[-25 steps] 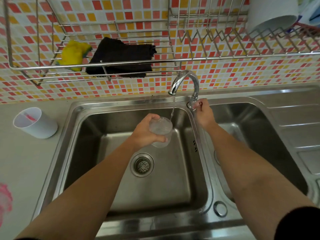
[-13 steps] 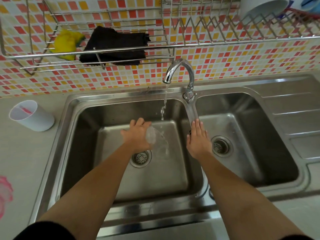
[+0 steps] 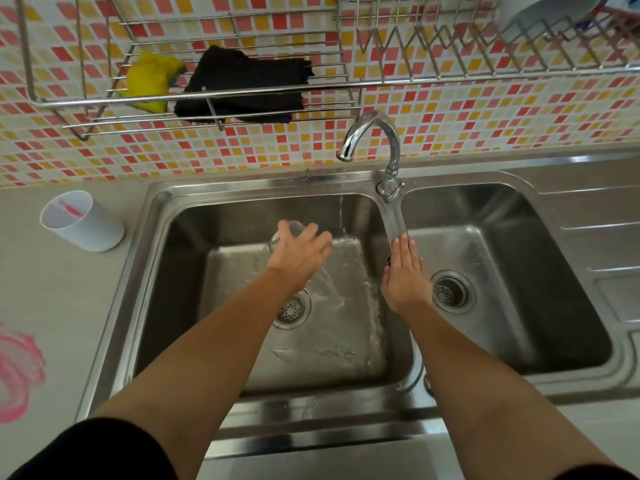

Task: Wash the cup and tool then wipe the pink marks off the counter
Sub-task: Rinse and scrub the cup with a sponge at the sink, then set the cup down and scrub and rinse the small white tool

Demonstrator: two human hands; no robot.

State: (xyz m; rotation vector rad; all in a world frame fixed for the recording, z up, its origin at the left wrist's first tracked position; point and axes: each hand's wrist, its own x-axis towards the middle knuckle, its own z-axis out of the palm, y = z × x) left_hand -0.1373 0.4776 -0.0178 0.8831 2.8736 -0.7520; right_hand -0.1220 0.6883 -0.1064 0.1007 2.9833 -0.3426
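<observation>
My left hand [image 3: 299, 252] grips a clear cup [image 3: 284, 232] over the left sink basin [image 3: 194, 237], tipped so water pours out of it toward the drain [image 3: 292, 310]. The cup is mostly hidden behind my fingers. My right hand [image 3: 405, 271] rests flat, fingers straight, on the divider between the two basins. A thin stream of water falls from the faucet [image 3: 370, 133]. A white cup [image 3: 83, 221] with a pink-smeared tool inside stands on the counter to the left. Pink marks [image 3: 17, 372] smear the counter at the far left edge.
A wall rack [image 3: 207, 95] above the sink holds a yellow sponge [image 3: 149, 79] and a black cloth [image 3: 242, 86]. A dish rack at the upper right holds a white bowl [image 3: 540, 8]. The right basin [image 3: 502, 271] and a ridged draining board [image 3: 595, 230] lie to the right.
My right hand left the faucet handle and came down flat onto the sink divider. My left hand turned the clear cup over, pouring its water out. The faucet stream thinned.
</observation>
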